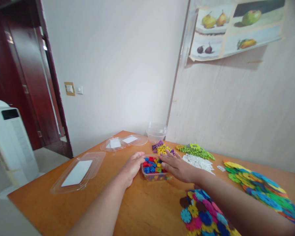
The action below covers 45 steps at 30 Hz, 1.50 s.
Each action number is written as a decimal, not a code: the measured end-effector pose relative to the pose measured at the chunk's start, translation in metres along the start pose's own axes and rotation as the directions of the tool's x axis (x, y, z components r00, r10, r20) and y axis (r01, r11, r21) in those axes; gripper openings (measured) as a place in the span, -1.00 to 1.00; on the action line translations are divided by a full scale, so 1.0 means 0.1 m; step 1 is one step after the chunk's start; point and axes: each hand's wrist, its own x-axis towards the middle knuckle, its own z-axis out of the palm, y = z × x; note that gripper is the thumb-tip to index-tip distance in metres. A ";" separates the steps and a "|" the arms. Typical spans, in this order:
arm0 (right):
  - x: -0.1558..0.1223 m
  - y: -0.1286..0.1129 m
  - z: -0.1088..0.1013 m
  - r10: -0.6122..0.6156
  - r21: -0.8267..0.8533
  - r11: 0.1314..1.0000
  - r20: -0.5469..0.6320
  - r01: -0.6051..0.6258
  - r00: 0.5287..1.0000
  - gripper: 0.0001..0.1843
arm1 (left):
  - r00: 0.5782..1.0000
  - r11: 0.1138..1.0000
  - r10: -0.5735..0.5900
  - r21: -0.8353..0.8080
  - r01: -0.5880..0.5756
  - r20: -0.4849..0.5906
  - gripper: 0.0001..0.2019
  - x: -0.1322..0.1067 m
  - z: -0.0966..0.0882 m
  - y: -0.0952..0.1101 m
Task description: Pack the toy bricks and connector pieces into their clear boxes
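Note:
A clear plastic container [155,177] full of small red, blue and yellow building blocks [151,165] sits on the table in front of me. My left hand [133,166] grips the container's left side, with the thumb up at the rim. Stretched out flat, the fingers of my right hand [175,166] lie over the container's right side and cover some of the blocks. Whether those fingers touch the blocks or only the rim, I cannot tell. Purple and yellow plastic pieces [163,149] lie just behind the container.
Clear lids with white labels [76,173] lie on the wooden table [137,209] at left. An empty clear tub [156,132] stands at the back. Rightward are white pieces [196,162], green pieces [196,152], large coloured discs [265,190] and small flower-shaped discs [204,213].

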 end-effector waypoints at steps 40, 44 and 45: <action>0.07 -0.71 0.17 -0.116 -0.113 0.986 0.075 0.124 0.990 0.18 | 0.997 0.998 0.060 -0.016 -0.059 0.054 -0.67 0.06 -0.05 -0.09; 0.08 -0.71 0.18 -0.130 -0.104 0.984 0.118 0.143 0.984 0.20 | 0.997 0.998 0.053 -0.030 -0.051 0.051 -0.66 0.07 -0.05 -0.11; 0.08 -0.71 0.17 -0.116 -0.109 0.986 0.104 0.127 0.988 0.20 | 0.997 0.998 0.052 -0.030 -0.051 0.061 -0.66 0.08 -0.05 -0.11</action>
